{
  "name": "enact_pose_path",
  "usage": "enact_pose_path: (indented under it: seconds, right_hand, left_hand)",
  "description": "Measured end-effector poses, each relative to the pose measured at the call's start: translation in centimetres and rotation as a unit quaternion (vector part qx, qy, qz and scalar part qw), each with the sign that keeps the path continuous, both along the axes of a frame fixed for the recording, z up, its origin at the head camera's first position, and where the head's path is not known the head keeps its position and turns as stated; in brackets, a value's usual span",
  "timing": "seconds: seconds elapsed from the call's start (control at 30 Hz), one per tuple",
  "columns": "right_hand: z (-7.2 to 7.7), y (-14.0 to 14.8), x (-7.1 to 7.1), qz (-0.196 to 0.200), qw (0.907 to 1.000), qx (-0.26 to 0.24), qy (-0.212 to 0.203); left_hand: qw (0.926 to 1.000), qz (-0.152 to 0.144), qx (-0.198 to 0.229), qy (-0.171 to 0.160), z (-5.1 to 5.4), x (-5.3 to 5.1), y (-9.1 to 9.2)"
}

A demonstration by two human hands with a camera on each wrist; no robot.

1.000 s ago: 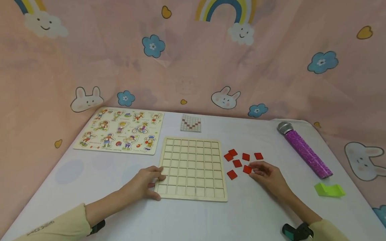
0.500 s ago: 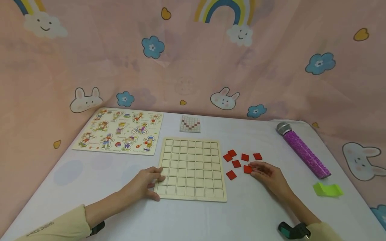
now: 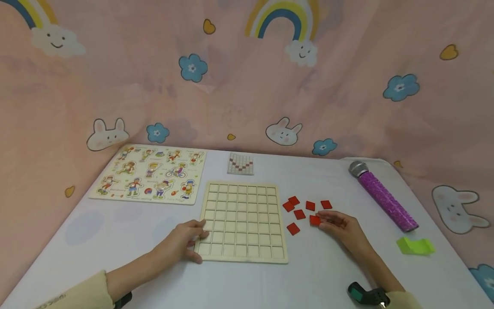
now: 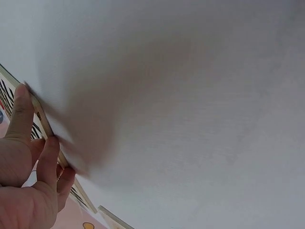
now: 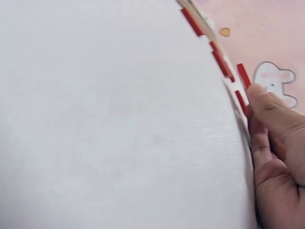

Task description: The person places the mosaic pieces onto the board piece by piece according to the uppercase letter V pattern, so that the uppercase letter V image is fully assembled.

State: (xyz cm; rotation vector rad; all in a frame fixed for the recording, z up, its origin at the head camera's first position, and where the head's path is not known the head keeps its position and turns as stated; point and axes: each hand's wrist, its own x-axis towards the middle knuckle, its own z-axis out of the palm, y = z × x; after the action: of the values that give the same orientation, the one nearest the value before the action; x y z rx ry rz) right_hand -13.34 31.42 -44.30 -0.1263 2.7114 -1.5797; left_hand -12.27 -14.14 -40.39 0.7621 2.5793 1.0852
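My left hand (image 3: 184,241) holds the left edge of a pale wooden grid board (image 3: 247,223), fingertips over its rim and thumb at the near left corner. In the left wrist view, thumb and fingers touch the board's edge (image 4: 44,121). To the board's right, my right hand (image 3: 343,229) pinches a red square tile (image 3: 314,220) between thumb and fingers. The right wrist view shows this red tile (image 5: 243,75) at the thumb tip. Several more red tiles (image 3: 299,214) lie loose between board and hand, two of them overlapping.
A small card (image 3: 240,164) with a V of dark red squares lies behind the board. At the back left is a picture puzzle board (image 3: 148,174). A purple glitter microphone (image 3: 386,199) and a bright green curved piece (image 3: 415,246) lie to the right.
The head view has tilted up slightly, so everything sits lower and a little further left. Both hands keep nearly the same places at the board and the red tile.
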Motion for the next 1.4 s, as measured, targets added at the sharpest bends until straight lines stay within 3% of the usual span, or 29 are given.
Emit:
enact_pose_path:
  seconds: [0.17, 0.33, 0.53, 0.63, 0.9, 1.17, 1.4]
  right_hand:
    - [0.1, 0.6, 0.4, -0.023, 0.9988, -0.021, -0.039]
    - [0.0, 0.7, 0.2, -0.02, 0.9983, -0.04, -0.039]
    - [0.0, -0.6, -1.3, 0.004, 0.9979, -0.056, -0.033]
    - [0.3, -1.2, -1.5, 0.002, 0.9978, -0.054, -0.039]
    - [0.9, -0.4, 0.7, -0.042, 0.9952, -0.055, -0.069]
    - [1.7, -1.6, 1.6, -0.022, 0.998, -0.042, -0.043]
    - [2.4, -4.0, 1.3, 0.001, 0.9964, -0.077, -0.035]
  left_hand:
    - [0.9999, -0.013, 0.002, -0.003, -0.2, -0.1, 0.4]
    - [0.9997, -0.019, -0.008, 0.014, 0.1, 0.1, 0.3]
    - [0.9997, 0.011, -0.019, 0.012, 0.5, 1.0, -0.8]
    - [0.9994, 0.029, -0.012, -0.013, 0.7, 1.3, -1.1]
    - [0.9997, -0.001, 0.0, -0.026, 0.4, 0.7, 0.0]
    - [0.9995, -0.02, -0.021, 0.011, 0.2, 0.7, 0.3]
    - [0.999, -0.015, -0.032, 0.027, 0.2, 0.6, 0.0]
